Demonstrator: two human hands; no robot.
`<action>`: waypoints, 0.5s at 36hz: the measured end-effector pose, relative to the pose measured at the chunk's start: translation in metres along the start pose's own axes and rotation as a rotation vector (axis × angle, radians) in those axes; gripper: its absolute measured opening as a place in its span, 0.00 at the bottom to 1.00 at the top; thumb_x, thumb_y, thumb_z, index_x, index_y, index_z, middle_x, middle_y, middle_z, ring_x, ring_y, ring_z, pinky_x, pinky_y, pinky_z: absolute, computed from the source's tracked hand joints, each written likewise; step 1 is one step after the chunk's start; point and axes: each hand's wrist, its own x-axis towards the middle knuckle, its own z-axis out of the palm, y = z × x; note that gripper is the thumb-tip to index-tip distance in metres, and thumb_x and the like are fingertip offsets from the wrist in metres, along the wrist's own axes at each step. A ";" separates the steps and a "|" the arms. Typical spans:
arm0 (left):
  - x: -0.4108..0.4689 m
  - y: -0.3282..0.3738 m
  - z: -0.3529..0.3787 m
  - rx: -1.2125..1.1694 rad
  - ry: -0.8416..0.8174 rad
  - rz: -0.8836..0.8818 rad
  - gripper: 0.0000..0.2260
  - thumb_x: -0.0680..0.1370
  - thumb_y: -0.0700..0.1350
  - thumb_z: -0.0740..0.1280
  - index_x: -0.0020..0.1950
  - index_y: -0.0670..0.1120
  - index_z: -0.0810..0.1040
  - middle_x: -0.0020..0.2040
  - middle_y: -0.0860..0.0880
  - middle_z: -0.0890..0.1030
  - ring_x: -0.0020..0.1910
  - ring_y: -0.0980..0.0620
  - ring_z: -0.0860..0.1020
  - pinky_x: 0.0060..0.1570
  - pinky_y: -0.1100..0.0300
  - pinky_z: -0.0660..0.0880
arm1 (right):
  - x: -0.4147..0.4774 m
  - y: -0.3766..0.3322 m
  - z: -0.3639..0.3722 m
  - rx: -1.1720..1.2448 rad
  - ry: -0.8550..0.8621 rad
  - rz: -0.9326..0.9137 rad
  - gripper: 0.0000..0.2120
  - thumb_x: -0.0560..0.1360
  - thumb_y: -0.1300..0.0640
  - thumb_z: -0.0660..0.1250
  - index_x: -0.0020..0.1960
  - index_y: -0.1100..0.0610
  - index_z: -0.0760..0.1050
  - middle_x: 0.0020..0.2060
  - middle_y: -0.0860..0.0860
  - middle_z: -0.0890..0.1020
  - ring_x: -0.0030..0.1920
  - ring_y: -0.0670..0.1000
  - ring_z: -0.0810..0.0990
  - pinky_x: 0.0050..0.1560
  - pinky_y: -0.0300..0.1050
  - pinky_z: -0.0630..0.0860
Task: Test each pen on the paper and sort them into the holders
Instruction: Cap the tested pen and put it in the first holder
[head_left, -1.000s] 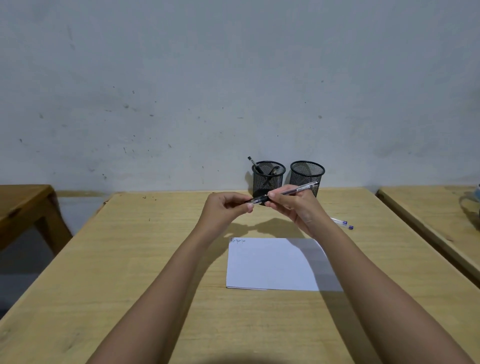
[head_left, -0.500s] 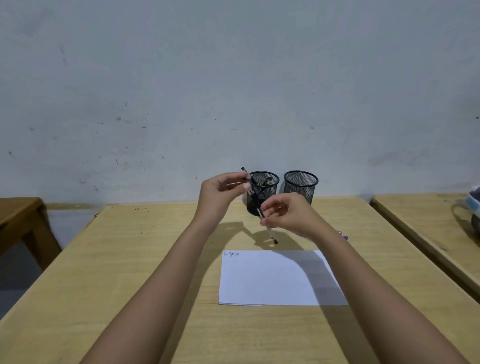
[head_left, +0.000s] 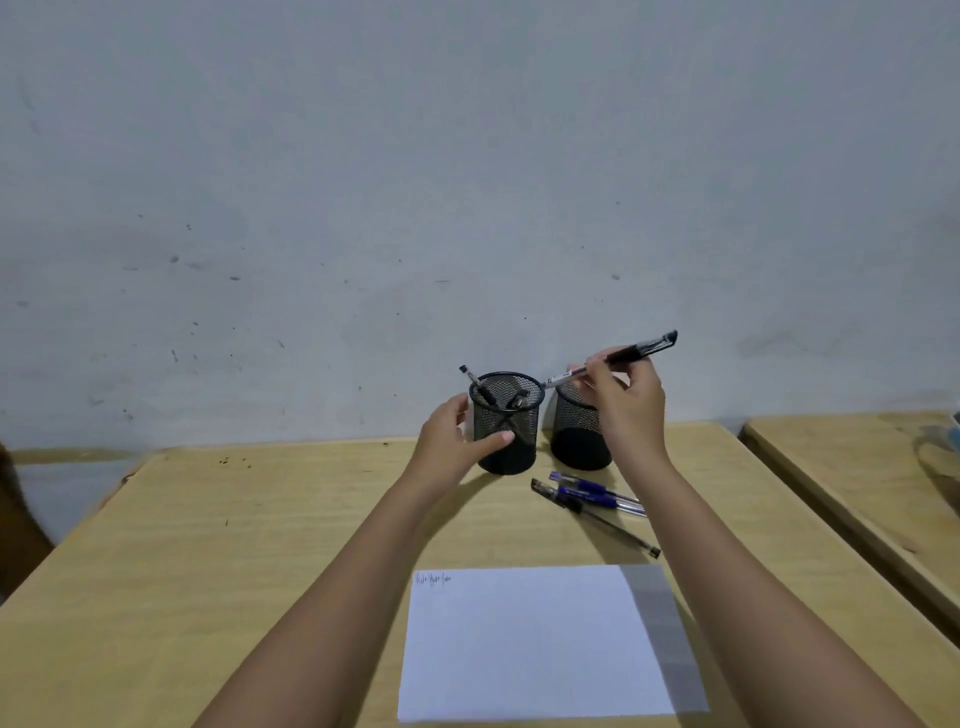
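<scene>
Left hand (head_left: 452, 441): grips the left mesh holder (head_left: 511, 452). The thumb lies across the front wall and the fingers curl round the far left side.
Right hand (head_left: 631, 410): raised above the right mesh holder (head_left: 574, 436). It pinches the held pen (head_left: 631, 353) between thumb and fingertips near mid-barrel.
Held pen: clear barrel with a black grip section, tilted. The dark end points up and to the right. The lower end sits just beside the rim of the left mesh holder, above the gap between the two holders.
Left mesh holder: black wire cup, upright on the wooden table (head_left: 208, 545) near the back edge. It contains stored pens (head_left: 480, 387), one of which leans out over the left rim.
Right mesh holder: same type, upright, just beside the left one. The right hand partly covers it, so its contents cannot be determined.
Loose pens: two blue pens (head_left: 589, 488) and one black pen (head_left: 608, 525) lie close together on the table, in front of the right holder.
Paper (head_left: 530, 644): white sheet, flat on the near part of the table, with short ink marks (head_left: 432, 578) in its top-left corner.
Surroundings: grey wall (head_left: 467, 182) behind; second table (head_left: 852, 483) to the right.
</scene>
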 end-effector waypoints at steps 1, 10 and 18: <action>0.004 -0.001 0.002 -0.020 0.002 0.003 0.23 0.70 0.43 0.75 0.61 0.50 0.71 0.58 0.54 0.74 0.59 0.57 0.71 0.59 0.65 0.68 | 0.005 0.004 0.003 -0.059 -0.013 -0.028 0.06 0.75 0.62 0.66 0.41 0.53 0.72 0.36 0.46 0.80 0.45 0.52 0.83 0.49 0.45 0.79; 0.019 -0.008 0.019 -0.233 0.023 0.006 0.23 0.71 0.36 0.73 0.60 0.49 0.68 0.49 0.61 0.75 0.41 0.78 0.75 0.37 0.80 0.70 | 0.028 0.034 0.022 -0.565 -0.266 -0.062 0.08 0.72 0.56 0.70 0.48 0.59 0.79 0.42 0.51 0.82 0.45 0.49 0.80 0.45 0.40 0.73; 0.020 -0.012 0.022 -0.221 0.038 0.010 0.23 0.71 0.36 0.72 0.60 0.50 0.68 0.49 0.61 0.76 0.44 0.72 0.76 0.38 0.78 0.71 | 0.024 0.036 0.022 -0.685 -0.372 -0.062 0.12 0.70 0.57 0.71 0.53 0.58 0.80 0.33 0.45 0.75 0.41 0.50 0.75 0.39 0.39 0.66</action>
